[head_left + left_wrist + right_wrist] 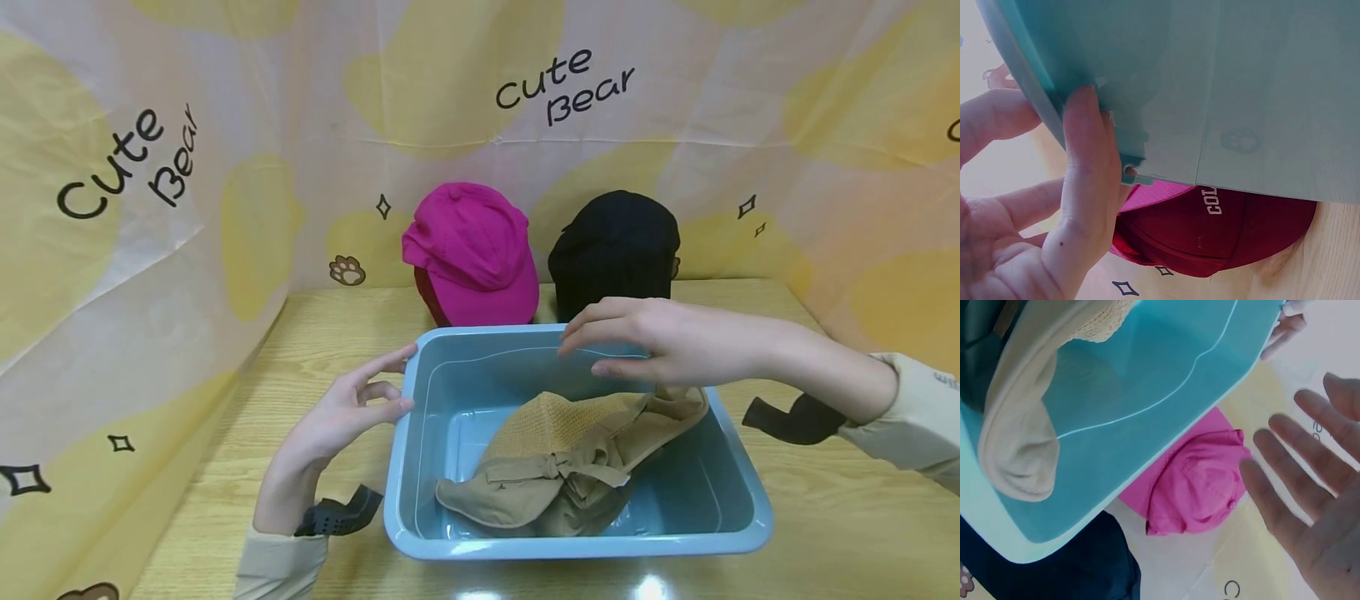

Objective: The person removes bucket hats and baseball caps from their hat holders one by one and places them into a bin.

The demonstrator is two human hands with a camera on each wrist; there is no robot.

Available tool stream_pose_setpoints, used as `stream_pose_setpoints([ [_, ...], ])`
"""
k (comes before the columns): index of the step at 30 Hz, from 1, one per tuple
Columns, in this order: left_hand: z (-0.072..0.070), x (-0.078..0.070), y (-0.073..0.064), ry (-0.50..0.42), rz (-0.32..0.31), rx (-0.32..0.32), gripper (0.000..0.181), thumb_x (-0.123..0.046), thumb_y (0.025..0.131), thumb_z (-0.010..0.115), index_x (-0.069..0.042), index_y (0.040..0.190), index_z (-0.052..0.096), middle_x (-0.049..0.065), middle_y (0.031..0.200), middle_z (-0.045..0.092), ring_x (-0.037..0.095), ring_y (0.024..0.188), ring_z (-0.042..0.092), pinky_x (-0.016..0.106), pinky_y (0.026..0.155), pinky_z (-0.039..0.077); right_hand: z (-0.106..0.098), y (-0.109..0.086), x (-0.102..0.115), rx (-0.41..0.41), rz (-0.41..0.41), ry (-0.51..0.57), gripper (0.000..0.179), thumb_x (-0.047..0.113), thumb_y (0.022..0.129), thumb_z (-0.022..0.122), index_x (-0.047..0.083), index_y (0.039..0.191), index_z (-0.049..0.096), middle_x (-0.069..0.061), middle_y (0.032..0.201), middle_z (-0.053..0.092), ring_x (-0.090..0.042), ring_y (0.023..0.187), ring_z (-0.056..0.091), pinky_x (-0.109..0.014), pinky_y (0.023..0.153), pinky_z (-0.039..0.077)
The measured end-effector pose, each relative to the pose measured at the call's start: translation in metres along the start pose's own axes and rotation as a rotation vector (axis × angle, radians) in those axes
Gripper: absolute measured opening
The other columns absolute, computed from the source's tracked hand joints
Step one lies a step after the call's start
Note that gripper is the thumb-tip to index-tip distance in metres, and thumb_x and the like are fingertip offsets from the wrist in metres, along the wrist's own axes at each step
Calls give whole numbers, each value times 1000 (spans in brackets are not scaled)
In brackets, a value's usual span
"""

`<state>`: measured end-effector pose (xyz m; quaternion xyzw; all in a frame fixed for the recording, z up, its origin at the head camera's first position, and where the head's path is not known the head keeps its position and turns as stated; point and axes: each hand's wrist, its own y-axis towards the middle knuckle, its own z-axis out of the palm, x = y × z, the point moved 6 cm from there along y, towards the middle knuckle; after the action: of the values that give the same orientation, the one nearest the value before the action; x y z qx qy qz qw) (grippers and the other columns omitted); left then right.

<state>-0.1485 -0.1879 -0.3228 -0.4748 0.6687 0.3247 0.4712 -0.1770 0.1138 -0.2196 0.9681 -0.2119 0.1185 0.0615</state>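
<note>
A light blue plastic basin (577, 547) stands on the table, with a tan sun hat (551, 425) lying folded inside. The hat has a woven crown and a cloth bow; its brim rises against the basin's right side. My left hand (341, 412) holds the basin's left rim, thumb (1088, 150) against the outer wall and fingers at the edge. Over the back right of the basin hovers my right hand (652, 337), fingers extended and holding nothing. In the right wrist view the right palm (1335, 531) shows bare, apart from the hat.
Behind the basin, a bright pink cap (472, 242) sits over a dark red cap (1210, 231) with white letters. To its right stands a black cap (618, 250), partly hidden by the basin and right hand. A printed cloth (450, 108) hangs around the wooden table (330, 333).
</note>
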Motion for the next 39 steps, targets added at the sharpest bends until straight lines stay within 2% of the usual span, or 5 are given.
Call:
stream_pose_setpoints([
  [5,0,0,1,4,0,-1,62,-14,91,64,-17,148,39,14,140,42,14,90,64,35,84,52,-4,-2,-5,-80,-3,-83,32,21,92,65,25,123,62,9,127,59,-9,113,58,-31,89,54],
  [12,1,-2,2,-2,-7,1,62,-14,91,65,-17,148,39,15,140,41,14,89,64,36,86,52,-6,-2,-14,-114,17,-126,36,23,91,65,23,127,59,3,130,58,-16,117,57,-37,89,54],
  [21,2,-3,2,-6,-7,-3,62,-14,91,64,-17,148,38,14,141,41,13,89,64,35,85,52,-13,-2,-26,-219,-20,-211,42,16,87,70,16,127,60,1,126,61,-18,114,57,-38,86,54],
  [28,1,-3,1,-19,-6,-2,63,-13,91,64,-16,148,38,15,141,40,13,89,63,34,84,53,-16,-2,-38,-292,-48,-227,40,11,85,70,13,124,62,-1,122,63,-18,109,58,-39,85,53],
  [39,2,-2,0,-57,-7,9,63,-11,91,64,-14,148,37,15,141,38,11,88,63,33,83,55,-20,-6,-60,-334,11,-205,40,10,84,72,10,123,61,-5,123,62,-23,113,55,-43,87,52],
])
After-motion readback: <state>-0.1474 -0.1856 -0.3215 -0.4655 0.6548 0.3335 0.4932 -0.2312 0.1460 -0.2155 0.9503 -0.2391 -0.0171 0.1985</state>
